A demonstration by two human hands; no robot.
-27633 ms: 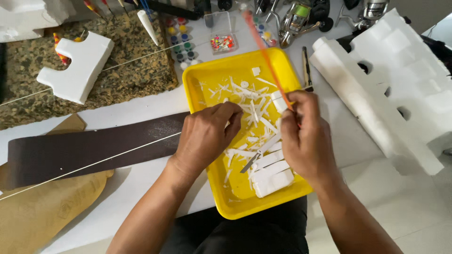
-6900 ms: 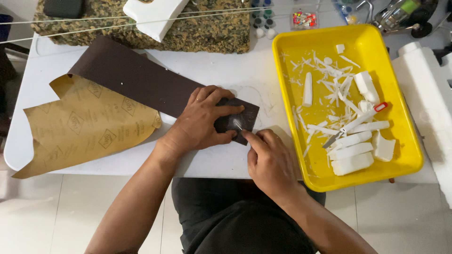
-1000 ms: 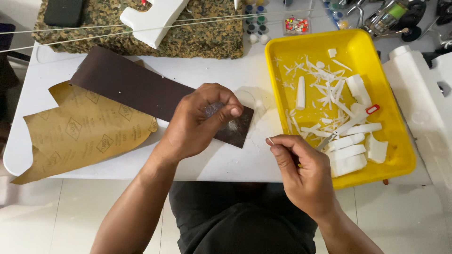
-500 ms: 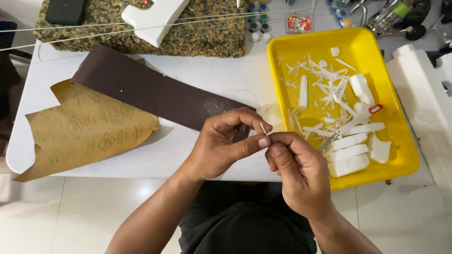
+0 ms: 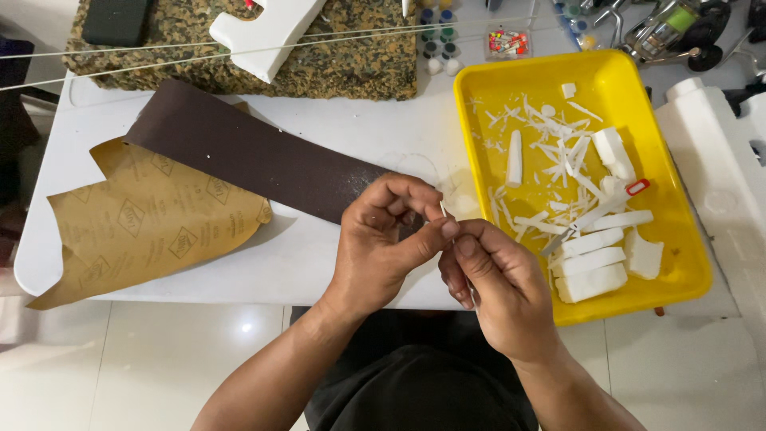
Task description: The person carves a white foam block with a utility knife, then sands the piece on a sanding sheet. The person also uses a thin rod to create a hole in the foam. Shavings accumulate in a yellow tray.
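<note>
My left hand (image 5: 383, 239) and my right hand (image 5: 495, 283) meet above the table's front edge. Together they pinch a thin white sliver (image 5: 444, 211) between thumbs and fingertips; it stands nearly upright. Just behind the hands lies a long dark brown sandpaper strip (image 5: 247, 152), running diagonally from the far left to the hands. To the right sits a yellow tray (image 5: 686, 231) holding white blocks (image 5: 594, 271), many white shavings (image 5: 558, 152) and a small knife with a red tip (image 5: 606, 207).
A tan sandpaper sheet (image 5: 144, 215) lies backside up at the left. A speckled foam pad (image 5: 335, 56) with a white foam piece (image 5: 263, 28) sits at the back. Small paint pots (image 5: 439, 48) and a white foam block (image 5: 726, 175) flank the tray. Two strings (image 5: 159, 49) cross the back.
A second ago my left hand pressed on the end of the dark strip with my right hand apart. My left hand has since lifted and joined the right around the white sliver.
</note>
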